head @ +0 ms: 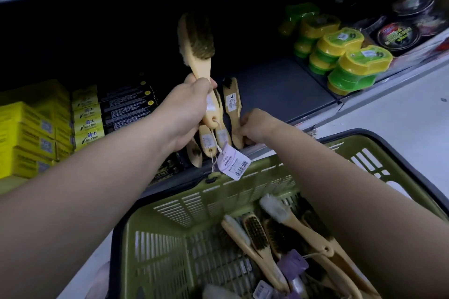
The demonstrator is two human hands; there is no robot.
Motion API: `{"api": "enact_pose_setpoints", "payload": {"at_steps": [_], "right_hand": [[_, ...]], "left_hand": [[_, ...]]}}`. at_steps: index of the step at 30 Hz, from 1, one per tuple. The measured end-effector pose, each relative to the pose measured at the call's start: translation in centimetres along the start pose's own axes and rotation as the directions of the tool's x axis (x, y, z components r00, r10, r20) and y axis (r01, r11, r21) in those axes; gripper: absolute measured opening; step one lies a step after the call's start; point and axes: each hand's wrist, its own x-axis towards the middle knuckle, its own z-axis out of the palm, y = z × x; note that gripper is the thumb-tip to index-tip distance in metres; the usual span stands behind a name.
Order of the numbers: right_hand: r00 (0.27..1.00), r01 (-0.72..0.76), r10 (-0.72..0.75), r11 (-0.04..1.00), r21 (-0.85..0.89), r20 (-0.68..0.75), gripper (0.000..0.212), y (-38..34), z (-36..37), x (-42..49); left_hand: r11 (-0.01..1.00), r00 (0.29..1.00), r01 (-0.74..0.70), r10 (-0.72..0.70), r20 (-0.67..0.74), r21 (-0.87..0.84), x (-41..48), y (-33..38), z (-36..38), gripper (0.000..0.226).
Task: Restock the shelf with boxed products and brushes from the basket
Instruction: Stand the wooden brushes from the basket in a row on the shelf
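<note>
Several brushes [209, 139] already lean on the shelf [279, 97] beside stacked boxes [87, 116]. The left hand [187, 114] grips a raised brush [196, 39] above them, the right hand [254, 126] pinches a standing brush [232, 104], and judging by the basket [194, 201], plenty remain.

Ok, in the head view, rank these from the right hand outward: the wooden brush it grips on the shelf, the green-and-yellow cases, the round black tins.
1. the wooden brush, gripped by the right hand at the shelf front.
2. the green-and-yellow cases, further right along it.
3. the round black tins, far right, behind the cases.
</note>
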Motion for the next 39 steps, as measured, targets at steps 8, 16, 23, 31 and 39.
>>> {"api": "enact_pose_setpoints", "payload": {"at_steps": [8, 16, 23, 31, 39], "right_hand": [[0.97, 0.123, -0.151, 0.981, -0.15, -0.189, 0.031, 0.7, -1.2, -0.3], [0.904, 0.347, -0.428, 0.733, 0.585, 0.0, 0.011, 0.0, -2.8, -5.4], [0.939, 0.333, -0.323, 0.768, 0.547, -0.118, 0.014, 1.2, -5.7, -4.6], [0.985, 0.158, -0.121, 0.914, 0.375, -0.12, 0.009, 2.6, -5.5, -1.9], [0.996, -0.033, 0.002, 0.942, 0.334, 0.093, 0.019, 2.7, -3.6, -1.1]], "left_hand": [[0.998, 0.987, 0.025, -0.016, 0.162, -0.051, 0.1, -1.1, 0.7, 0.02], [0.989, 0.986, -0.12, 0.128, 0.105, -0.086, 1.3, -1.5, 1.1, 0.02], [0.976, 0.988, -0.076, 0.046, 0.148, 0.202, 1.2, -1.2, 2.3, 0.052], [0.848, 0.91, -0.077, -0.155, 0.384, 0.525, -1.3, -5.4, 2.8, 0.023], [0.841, 0.952, -0.158, -0.009, 0.305, 0.518, -1.5, -6.4, 2.3, 0.014]]}}
